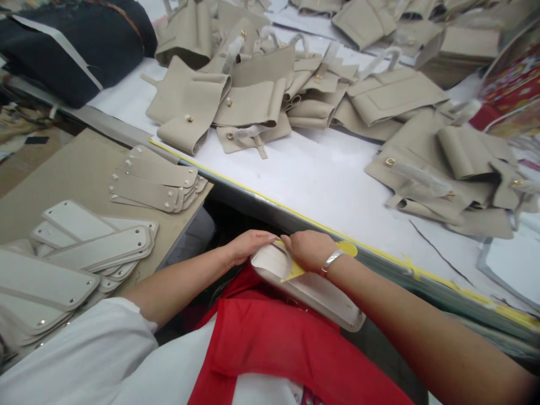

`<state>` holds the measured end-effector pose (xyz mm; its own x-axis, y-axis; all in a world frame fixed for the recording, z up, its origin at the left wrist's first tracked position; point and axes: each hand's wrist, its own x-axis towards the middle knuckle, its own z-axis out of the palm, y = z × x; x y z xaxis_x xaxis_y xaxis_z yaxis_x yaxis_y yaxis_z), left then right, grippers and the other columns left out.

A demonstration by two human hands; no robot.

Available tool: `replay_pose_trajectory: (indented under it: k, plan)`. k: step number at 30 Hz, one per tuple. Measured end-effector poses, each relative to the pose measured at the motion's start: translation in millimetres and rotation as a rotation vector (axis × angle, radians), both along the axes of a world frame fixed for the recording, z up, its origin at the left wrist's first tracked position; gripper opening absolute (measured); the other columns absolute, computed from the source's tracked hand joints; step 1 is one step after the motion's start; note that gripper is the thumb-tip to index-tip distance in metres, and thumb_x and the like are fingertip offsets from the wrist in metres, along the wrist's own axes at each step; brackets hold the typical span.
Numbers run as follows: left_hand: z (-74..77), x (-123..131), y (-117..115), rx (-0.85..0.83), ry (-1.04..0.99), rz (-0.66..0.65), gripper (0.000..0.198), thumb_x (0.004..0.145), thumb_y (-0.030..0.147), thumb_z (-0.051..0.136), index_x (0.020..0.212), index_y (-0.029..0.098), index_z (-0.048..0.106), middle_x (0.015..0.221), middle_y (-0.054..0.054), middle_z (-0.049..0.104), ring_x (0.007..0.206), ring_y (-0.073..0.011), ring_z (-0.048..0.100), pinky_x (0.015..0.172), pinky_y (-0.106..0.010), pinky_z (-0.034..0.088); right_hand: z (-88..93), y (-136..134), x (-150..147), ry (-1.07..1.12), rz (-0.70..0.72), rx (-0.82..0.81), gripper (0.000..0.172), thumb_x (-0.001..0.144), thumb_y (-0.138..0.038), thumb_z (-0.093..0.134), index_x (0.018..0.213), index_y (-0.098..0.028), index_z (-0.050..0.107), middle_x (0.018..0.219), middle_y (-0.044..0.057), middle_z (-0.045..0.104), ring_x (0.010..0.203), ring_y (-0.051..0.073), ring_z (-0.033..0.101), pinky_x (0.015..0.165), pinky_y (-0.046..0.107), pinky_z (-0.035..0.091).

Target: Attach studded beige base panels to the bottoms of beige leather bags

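Observation:
A pale beige leather piece (333,298) with a curved end lies across my lap, over the red apron. At its far edge my left hand (253,246) is closed, fingertips pinching the rim. Close beside it my right hand (312,250) is curled shut at the same edge, thumb towards the left fingertips. A flat yellow piece (295,273) shows under the right hand, and more yellow sticks out past the wrist. Whether the right fingers grip the yellow piece, the leather or both is hidden.
Beige bag parts (253,101) with gold fittings heap on the white-covered table (304,174). A yellow strip (236,177) runs along its near edge. Stacked leather panels (93,236) and small straps (152,180) lie on a board at left. A black bundle (76,45) stands behind.

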<state>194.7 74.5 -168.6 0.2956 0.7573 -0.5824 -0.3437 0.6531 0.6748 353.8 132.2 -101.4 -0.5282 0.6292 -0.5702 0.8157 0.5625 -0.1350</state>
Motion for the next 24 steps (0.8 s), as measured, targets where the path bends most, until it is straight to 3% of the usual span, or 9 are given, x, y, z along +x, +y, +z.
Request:
replay_pose_trajectory:
  k: [9,13,16,19,21,24]
  plan:
    - [5.3,7,-5,0.011,-0.026,-0.007,0.043,0.066,0.038,0.072,0.099,0.012,0.065,0.085,-0.008,0.068,0.07,-0.0145,0.059,0.072,-0.028,0.042,10.9,-10,-5,-0.035,-0.082,-0.029,0.057,0.09,-0.046,0.02,0.093,-0.014,0.067,0.088,0.018,0.066,0.086,0.03,0.062,0.071,0.04,0.045]
    - [6.2,-11,-6,0.093,0.035,-0.057,0.047,0.074,0.049,0.06,0.106,0.015,0.063,0.104,-0.011,0.064,0.086,-0.0172,0.058,0.073,-0.026,0.042,23.0,-20,16,-0.02,-0.207,0.064,0.06,0.09,-0.05,0.018,0.086,-0.014,0.067,0.089,0.018,0.066,0.085,0.029,0.061,0.072,0.038,0.044]
    - [13.1,-35,-17,0.104,0.19,-0.08,0.053,0.079,0.058,0.046,0.111,0.019,0.06,0.122,-0.01,0.055,0.091,-0.0184,0.057,0.068,-0.025,0.043,32.3,-33,48,0.166,-0.366,-0.012,0.065,0.089,-0.055,0.014,0.078,-0.015,0.064,0.085,0.014,0.066,0.079,0.023,0.06,0.07,0.032,0.043]
    - [22.9,-50,-32,0.074,0.24,-0.207,0.057,0.078,0.062,0.044,0.123,0.028,0.05,0.128,-0.01,0.049,0.068,-0.0139,0.059,0.055,-0.024,0.044,39.8,-55,71,0.393,-0.518,-0.131,0.063,0.088,-0.057,0.014,0.071,-0.016,0.059,0.078,0.008,0.063,0.071,0.018,0.056,0.068,0.027,0.042]
    - [25.7,-48,-37,0.045,0.186,-0.304,0.063,0.078,0.063,0.043,0.132,0.034,0.036,0.123,-0.01,0.053,0.057,-0.0125,0.058,0.05,-0.026,0.045,42.1,-72,74,0.479,-0.573,-0.185,0.057,0.087,-0.057,0.02,0.07,-0.017,0.057,0.073,0.005,0.061,0.068,0.017,0.053,0.066,0.027,0.041]
    - [21.0,-34,-34,0.032,0.059,-0.278,0.066,0.077,0.063,0.044,0.135,0.037,0.026,0.12,-0.01,0.054,0.069,-0.0183,0.062,0.055,-0.031,0.05,40.0,-96,67,0.536,-0.603,-0.268,0.046,0.084,-0.056,0.034,0.075,-0.017,0.058,0.072,0.003,0.061,0.065,0.016,0.052,0.06,0.025,0.041]
